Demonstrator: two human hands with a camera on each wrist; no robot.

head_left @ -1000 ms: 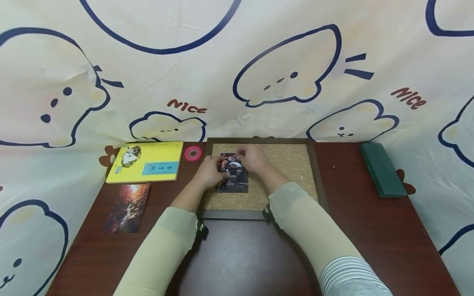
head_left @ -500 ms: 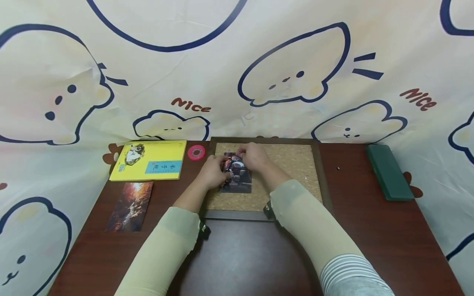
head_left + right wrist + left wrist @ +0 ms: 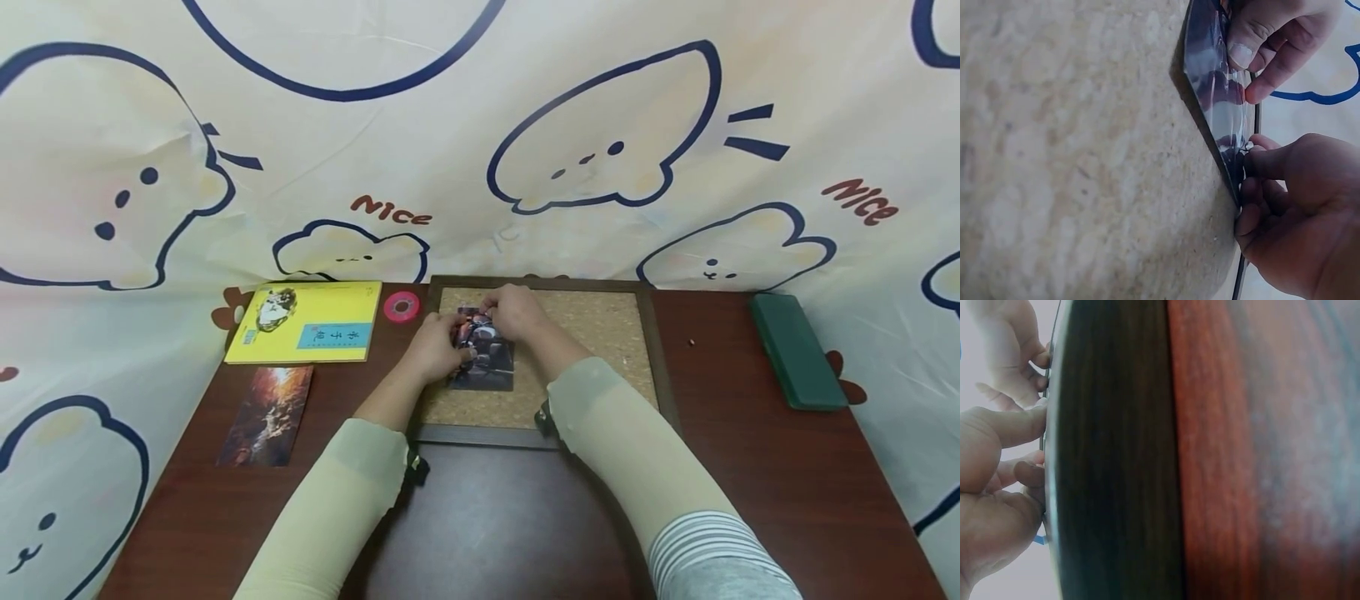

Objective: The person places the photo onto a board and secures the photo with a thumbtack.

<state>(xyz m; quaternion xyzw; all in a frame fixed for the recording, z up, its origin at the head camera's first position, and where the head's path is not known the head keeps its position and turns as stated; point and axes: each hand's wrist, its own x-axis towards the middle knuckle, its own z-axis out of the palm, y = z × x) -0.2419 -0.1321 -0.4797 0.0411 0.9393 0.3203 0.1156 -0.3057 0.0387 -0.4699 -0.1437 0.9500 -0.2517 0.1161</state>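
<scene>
Photo [image 3: 483,360] lies on cork board [image 3: 592,333], upper-left part, at 12 o'clock from me. My left hand [image 3: 438,350] presses its left edge, fingertips curled onto it. My right hand [image 3: 513,312] pinches at the photo's top edge; what sits between thumb and fingers I cannot tell. Yellow book [image 3: 306,333] at 10 o'clock, pink tape roll [image 3: 401,306] beside it, postcard [image 3: 266,415] at 9, green case [image 3: 797,350] at 2 on the table [image 3: 750,467].

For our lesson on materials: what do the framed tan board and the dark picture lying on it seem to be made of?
The framed tan board looks like cork: matt, speckled and grainy, inside a dark, probably wooden frame. The dark picture seems to be glossy photo paper or plastic-covered; in the right wrist view its surface shines with reflections.
</scene>
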